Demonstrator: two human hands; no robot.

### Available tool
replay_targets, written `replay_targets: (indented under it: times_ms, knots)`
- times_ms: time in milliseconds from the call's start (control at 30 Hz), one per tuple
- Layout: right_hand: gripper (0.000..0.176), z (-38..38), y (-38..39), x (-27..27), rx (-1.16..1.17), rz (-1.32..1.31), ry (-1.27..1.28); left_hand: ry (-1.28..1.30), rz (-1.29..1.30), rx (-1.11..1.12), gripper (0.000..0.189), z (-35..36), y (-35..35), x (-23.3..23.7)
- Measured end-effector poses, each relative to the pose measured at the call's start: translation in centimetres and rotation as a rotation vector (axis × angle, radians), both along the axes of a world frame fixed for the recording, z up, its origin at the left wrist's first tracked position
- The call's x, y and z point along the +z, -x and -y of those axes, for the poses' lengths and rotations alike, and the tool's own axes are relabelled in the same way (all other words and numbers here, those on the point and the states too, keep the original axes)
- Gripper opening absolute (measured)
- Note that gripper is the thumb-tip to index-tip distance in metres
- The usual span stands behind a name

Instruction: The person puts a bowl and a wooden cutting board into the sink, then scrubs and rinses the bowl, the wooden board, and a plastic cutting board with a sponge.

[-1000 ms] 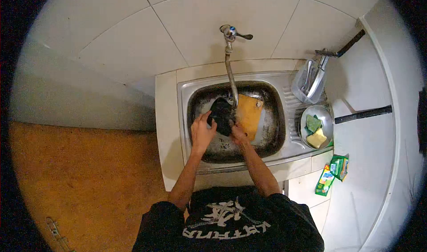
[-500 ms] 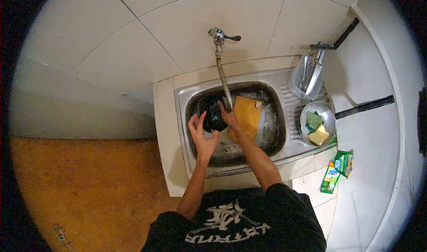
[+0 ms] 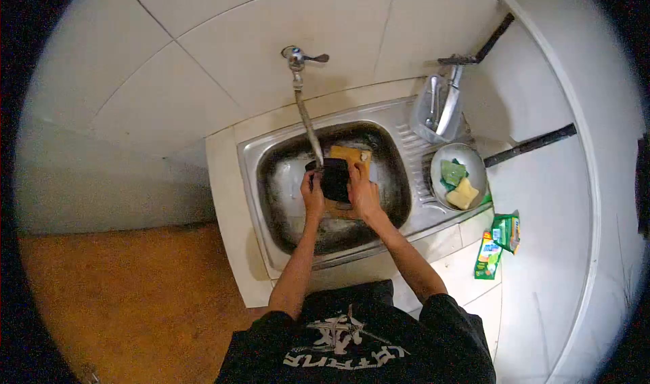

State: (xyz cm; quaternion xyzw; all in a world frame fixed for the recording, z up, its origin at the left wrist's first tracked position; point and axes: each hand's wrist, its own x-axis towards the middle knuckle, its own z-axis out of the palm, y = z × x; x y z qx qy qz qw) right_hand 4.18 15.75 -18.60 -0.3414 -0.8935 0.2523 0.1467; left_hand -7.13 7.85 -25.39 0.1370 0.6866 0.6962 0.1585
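Observation:
A black, squarish container (image 3: 336, 182) is held between both my hands over the sink (image 3: 271, 228), below the end of the tap's hose (image 3: 308, 125). My left hand (image 3: 312, 196) grips its left side, and my right hand (image 3: 363, 193) has the right edge between thumb and fingers. Whether water is running cannot be made out. Beneath the container lies an orange-yellow cutting board (image 3: 349, 154), partly covered by it and by my right hand.
On the drainboard stand a clear plastic holder (image 3: 421, 123) with a knife and other utensils, and a metal bowl (image 3: 478, 162) of green and yellow sponges. Green packets (image 3: 487, 257) lie right of the sink. The tap (image 3: 296, 59) comes from the tiled wall.
The black container has moved right, now partly over the cutting board. My left hand, spread beside it before, has closed on its side; my right hand has shifted to its right edge.

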Motion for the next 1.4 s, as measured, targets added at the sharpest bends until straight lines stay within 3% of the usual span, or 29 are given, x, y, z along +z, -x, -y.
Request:
replay_targets:
  times_ms: [33, 100, 133, 167, 233, 267, 333, 367, 433, 467, 533, 567, 633, 667, 733, 767, 800, 833, 867, 900, 967, 1000, 1033, 1067, 1133, 1267, 1333, 1400]
  knots:
    - [0.062, 0.3, -0.7, 0.3, -0.012, 0.011, -0.008, -0.008, 0.011, -0.012, 0.024, -0.2, 1.2, -1.1]
    - [0.069, 0.7, -1.6, 0.7, -0.117, 0.057, -0.040, -0.257, 0.424, -0.735, 0.025, 0.0, 4.9, -3.2]
    - [0.071, 0.5, -1.9, 1.1, -0.143, 0.049, 0.002, 0.246, 0.163, -0.007, 0.024, -4.1, 1.0, -3.3]
    - [0.071, 0.6, -2.3, 1.1, -0.152, 0.053, 0.000, 0.244, 0.166, -0.017, 0.024, -5.0, 0.2, -2.8]
    - [0.072, 0.9, -2.6, 1.1, -0.204, 0.067, -0.030, 0.086, 0.276, 0.223, 0.025, -5.6, -0.4, 3.4]
    - [0.072, 1.1, -2.7, 1.1, -0.207, 0.065, -0.030, 0.086, 0.275, 0.221, 0.025, -5.5, 0.3, 1.7]
    - [0.058, 1.3, -2.7, 1.3, -0.261, -0.091, -0.084, 0.093, -0.215, 0.141, 0.029, -5.0, 2.3, -3.2]
    - [0.058, 0.8, -2.5, 0.0, -0.257, -0.091, -0.084, 0.093, -0.214, 0.144, 0.029, -4.6, 2.8, -2.7]
    - [0.036, -0.6, -1.3, -3.0, -0.358, -0.423, -0.175, 0.112, -0.181, -0.224, 0.035, -3.5, 3.5, 0.1]
    - [0.036, -0.8, -1.0, -3.5, -0.353, -0.427, -0.174, 0.112, -0.185, -0.218, 0.035, -3.1, 3.6, 1.7]
    - [0.022, -0.8, -0.5, -2.8, -0.362, -0.283, 0.252, 0.341, -0.098, -0.417, 0.047, -2.2, 3.3, 4.7]
    - [0.022, -1.0, -0.2, -2.8, -0.358, -0.283, 0.251, 0.339, -0.098, -0.413, 0.047, -1.7, 4.0, 2.6]
    - [0.020, -1.5, 0.1, -3.7, -0.350, -0.131, 0.464, 0.177, 0.540, -0.518, 0.057, -0.1, 6.8, -4.0]
    - [0.020, -1.5, 0.5, -5.8, -0.347, -0.134, 0.461, 0.109, 0.528, -0.671, 0.065, 0.4, 7.5, -4.1]
    - [0.026, -1.5, 1.0, -10.8, -0.210, -0.633, 0.641, 0.117, 0.547, -0.685, 0.063, 0.6, 7.0, 0.1]
    - [0.026, -1.2, 0.8, -10.2, -0.212, -0.632, 0.637, 0.126, 0.572, -0.697, 0.061, 0.7, 6.5, 2.5]
    - [0.031, -0.8, 0.5, -8.8, -0.258, -0.589, 0.852, 0.123, 0.573, -0.702, 0.061, 0.8, 6.0, 4.0]
    - [0.036, -0.4, 0.2, -7.1, -0.304, -0.542, 1.066, 0.093, 0.402, -0.574, 0.059, 0.9, 5.4, 5.2]
    - [0.036, 0.1, -0.2, -5.1, -0.311, -0.542, 1.060, 0.062, 0.234, -0.445, 0.058, 1.0, 4.9, 6.2]
    - [0.041, 0.6, -0.6, -3.1, -0.279, -0.521, 1.020, 0.058, 0.236, -0.452, 0.058, 1.2, 4.6, 7.1]
    - [0.047, 1.0, -1.7, -3.0, -0.252, -0.502, 0.973, 0.122, -0.239, -0.398, 0.054, 1.4, 4.3, 8.4]
    - [0.044, 0.7, -2.9, -4.7, -0.192, -0.437, 0.742, 0.119, -0.237, -0.404, 0.054, 1.5, 4.2, 8.4]
    - [0.042, 0.4, -4.1, -5.1, -0.133, -0.369, 0.512, 0.176, -0.419, -0.350, 0.055, 1.6, 4.1, 8.3]
    - [0.042, -0.1, -5.2, -5.5, -0.139, -0.368, 0.509, 0.232, -0.601, -0.293, 0.055, 1.8, 4.0, 8.3]
    - [0.032, -1.1, -7.1, -4.2, -0.112, -0.296, 0.055, 0.263, -0.675, -0.276, 0.056, 2.7, 3.7, 8.8]
    - [0.022, -3.0, -10.9, 1.8, -0.183, -0.264, -0.002, 0.187, -0.871, -0.147, 0.057, 3.3, 3.9, 6.6]
    - [0.027, -4.8, -13.7, 2.7, -0.381, -0.275, -0.066, 0.184, -0.922, -0.112, 0.056, 3.7, 3.7, 6.3]
    - [0.026, -7.1, -16.2, 3.3, -0.495, -0.270, -0.295, 0.182, -0.978, -0.069, 0.057, 3.8, 3.3, 6.5]
